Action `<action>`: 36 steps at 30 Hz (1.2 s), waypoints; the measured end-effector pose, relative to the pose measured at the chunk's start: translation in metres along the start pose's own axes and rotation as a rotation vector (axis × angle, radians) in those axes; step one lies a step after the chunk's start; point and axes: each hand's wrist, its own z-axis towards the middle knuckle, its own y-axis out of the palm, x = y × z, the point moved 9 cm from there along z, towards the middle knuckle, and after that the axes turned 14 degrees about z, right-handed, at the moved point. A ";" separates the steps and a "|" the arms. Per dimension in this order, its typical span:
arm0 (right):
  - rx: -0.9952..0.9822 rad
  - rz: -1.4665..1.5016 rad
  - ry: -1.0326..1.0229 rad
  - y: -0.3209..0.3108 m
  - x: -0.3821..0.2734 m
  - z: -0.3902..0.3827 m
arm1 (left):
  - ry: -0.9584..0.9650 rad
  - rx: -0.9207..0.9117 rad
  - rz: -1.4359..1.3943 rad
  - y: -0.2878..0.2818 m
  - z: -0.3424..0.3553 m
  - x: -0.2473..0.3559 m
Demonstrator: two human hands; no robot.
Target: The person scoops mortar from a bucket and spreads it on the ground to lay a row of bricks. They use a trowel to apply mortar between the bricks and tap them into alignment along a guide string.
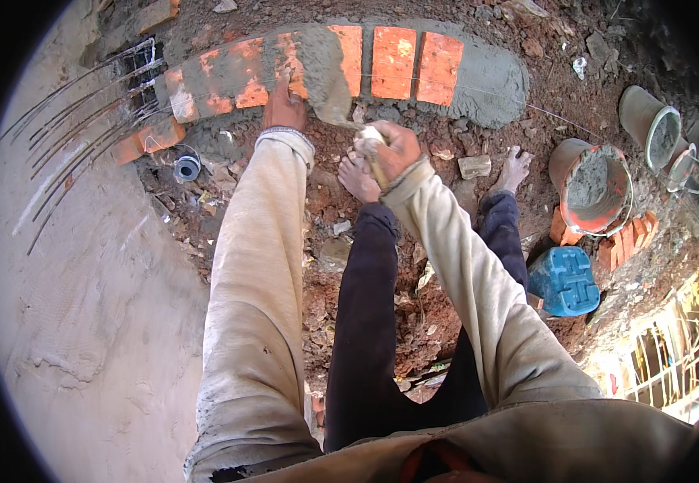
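A curved row of red bricks [393, 63] lies in wet grey mortar [490, 84] across the top. My right hand [393, 150] grips the handle of a trowel [331, 101]; its mortar-smeared blade rests over the bricks near the middle of the row. Just left of the blade is my left hand [285, 110], one finger stretched up against the face of a brick. It holds nothing that I can see, and its other fingers are partly hidden. A thin string [558, 117] runs along the row and off to the right.
Thin steel rods [68, 153] stick out by the pale wall [84, 322] at left. A small grey cylinder [187, 167] sits below the row. At right stand a mortar bucket [595, 189], another bucket [651, 129], a blue jerrycan [565, 282] and loose bricks [631, 240]. My bare feet are on rubble.
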 end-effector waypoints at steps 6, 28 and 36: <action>0.069 0.288 0.398 0.039 0.058 0.048 | 0.106 -0.156 0.299 -0.010 0.006 -0.022; 0.256 0.195 0.245 0.038 0.110 0.050 | 0.249 -0.148 0.392 -0.009 -0.031 -0.030; 0.266 0.100 0.266 0.011 0.101 0.067 | 0.262 -0.148 0.393 -0.008 -0.027 -0.029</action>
